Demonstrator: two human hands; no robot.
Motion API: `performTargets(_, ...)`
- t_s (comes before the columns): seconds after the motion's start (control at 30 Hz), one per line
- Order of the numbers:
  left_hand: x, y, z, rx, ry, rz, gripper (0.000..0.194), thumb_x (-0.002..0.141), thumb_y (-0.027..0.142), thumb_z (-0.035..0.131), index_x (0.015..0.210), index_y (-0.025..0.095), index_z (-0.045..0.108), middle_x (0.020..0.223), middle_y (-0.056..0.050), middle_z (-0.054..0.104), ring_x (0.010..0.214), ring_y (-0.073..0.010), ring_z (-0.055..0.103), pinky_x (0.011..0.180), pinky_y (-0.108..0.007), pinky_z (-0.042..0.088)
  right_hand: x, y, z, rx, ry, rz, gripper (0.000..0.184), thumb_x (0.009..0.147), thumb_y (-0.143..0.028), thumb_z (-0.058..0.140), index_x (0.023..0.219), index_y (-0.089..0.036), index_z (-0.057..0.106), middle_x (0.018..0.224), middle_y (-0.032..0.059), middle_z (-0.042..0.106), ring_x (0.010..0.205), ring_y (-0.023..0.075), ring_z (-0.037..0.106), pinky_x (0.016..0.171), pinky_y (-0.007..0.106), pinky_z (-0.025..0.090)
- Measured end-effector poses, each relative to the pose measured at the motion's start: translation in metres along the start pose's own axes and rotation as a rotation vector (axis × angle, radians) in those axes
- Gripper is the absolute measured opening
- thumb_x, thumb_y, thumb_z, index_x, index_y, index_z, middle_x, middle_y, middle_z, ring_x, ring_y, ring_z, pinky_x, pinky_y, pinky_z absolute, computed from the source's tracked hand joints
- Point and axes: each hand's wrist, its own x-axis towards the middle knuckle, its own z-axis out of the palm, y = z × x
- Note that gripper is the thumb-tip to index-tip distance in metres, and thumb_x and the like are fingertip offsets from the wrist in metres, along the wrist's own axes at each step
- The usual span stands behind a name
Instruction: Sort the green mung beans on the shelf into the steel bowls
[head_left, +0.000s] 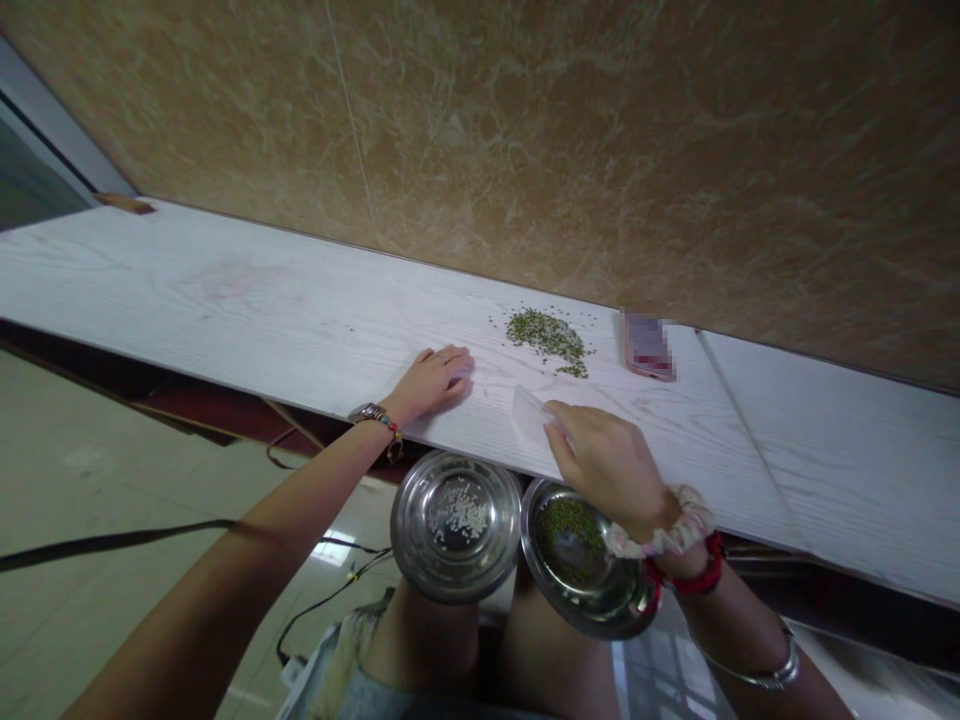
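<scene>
two hands (433, 383) (611, 460), two steel bowls (416, 560) (619, 605), two mung bean batches (538, 330) (555, 525), one white grain batch (463, 513), one flat translucent piece (529, 408), one phone (648, 345)

"Can you see the whole clear plastic piece (529, 412)?"
"No, the right hand (609, 455) hides one end."
"What's on the phone (646, 345)?"
"Its screen is all blurry squares."
"And the steel bowl (611, 605) of green beans (561, 525)?"
"The pale scrunchie (686, 525) covers part of it."
"The black strap (112, 541)?"
"The left edge cuts it off."
</scene>
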Motion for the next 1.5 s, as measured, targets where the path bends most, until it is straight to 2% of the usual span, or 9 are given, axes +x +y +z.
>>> performTargets(0.33, -0.001, 0.002, -0.001, -0.015, -0.002, -0.008, 0.041, 0.089, 0.032, 0.041, 0.126, 0.021, 0.055, 0.143, -0.009, 0.049, 0.132, -0.0252, 0.043, 0.109, -0.047, 0.031, 0.003, -0.026, -0.002, 0.129, 0.047, -0.16, 0.024, 0.086, -0.015, 0.041, 0.084, -0.017, 0.066, 0.068, 0.0043, 0.068, 0.062, 0.0149, 0.059, 0.058, 0.027, 0.042)
performTargets(0.6, -0.001, 0.005, -0.004, 0.0, -0.017, -0.02, 0.039, 0.09, 0.033, 0.041, 0.125, 0.021, 0.055, 0.143, -0.008, 0.049, 0.132, -0.0235, 0.043, 0.111, -0.044, 0.03, -0.002, -0.036, -0.01, 0.204, 0.03, -0.265, 0.024, 0.088, -0.016, 0.042, 0.085, -0.016, 0.065, 0.07, 0.0047, 0.069, 0.061, 0.0138, 0.06, 0.058, 0.027, 0.043)
performTargets(0.9, -0.002, 0.003, -0.002, 0.005, -0.018, -0.038, 0.042, 0.09, 0.034, 0.042, 0.128, 0.019, 0.053, 0.144, -0.009, 0.049, 0.134, -0.0236, 0.042, 0.111, -0.044, 0.029, 0.0, -0.027, -0.012, 0.179, 0.119, -0.234, 0.024, 0.089, -0.017, 0.041, 0.087, -0.015, 0.065, 0.07, 0.0056, 0.069, 0.061, 0.0153, 0.061, 0.059, 0.027, 0.044)
performTargets(1.2, -0.001, 0.004, -0.003, 0.006, -0.031, -0.046, 0.044, 0.09, 0.034, 0.042, 0.129, 0.018, 0.054, 0.144, -0.009, 0.048, 0.135, -0.0236, 0.041, 0.112, -0.044, 0.029, -0.002, -0.024, -0.007, 0.151, 0.077, -0.225, 0.027, 0.091, -0.019, 0.039, 0.088, -0.017, 0.066, 0.072, 0.0042, 0.071, 0.062, 0.014, 0.062, 0.059, 0.026, 0.045)
performTargets(1.37, -0.001, 0.004, -0.003, 0.009, -0.026, -0.044, 0.043, 0.089, 0.033, 0.042, 0.127, 0.019, 0.055, 0.144, -0.008, 0.048, 0.134, -0.0233, 0.041, 0.111, -0.043, 0.029, 0.001, -0.013, -0.003, 0.055, 0.152, -0.152, 0.026, 0.09, -0.018, 0.041, 0.096, -0.016, 0.066, 0.073, 0.0054, 0.071, 0.065, 0.0165, 0.064, 0.062, 0.028, 0.047)
performTargets(1.5, -0.001, 0.004, -0.002, 0.007, -0.025, -0.048, 0.043, 0.089, 0.034, 0.042, 0.128, 0.021, 0.055, 0.144, -0.007, 0.048, 0.134, -0.0234, 0.042, 0.111, -0.044, 0.029, 0.0, -0.013, 0.0, 0.01, 0.155, -0.194, 0.023, 0.089, -0.014, 0.043, 0.088, -0.016, 0.066, 0.068, 0.0053, 0.069, 0.061, 0.0167, 0.062, 0.059, 0.028, 0.044)
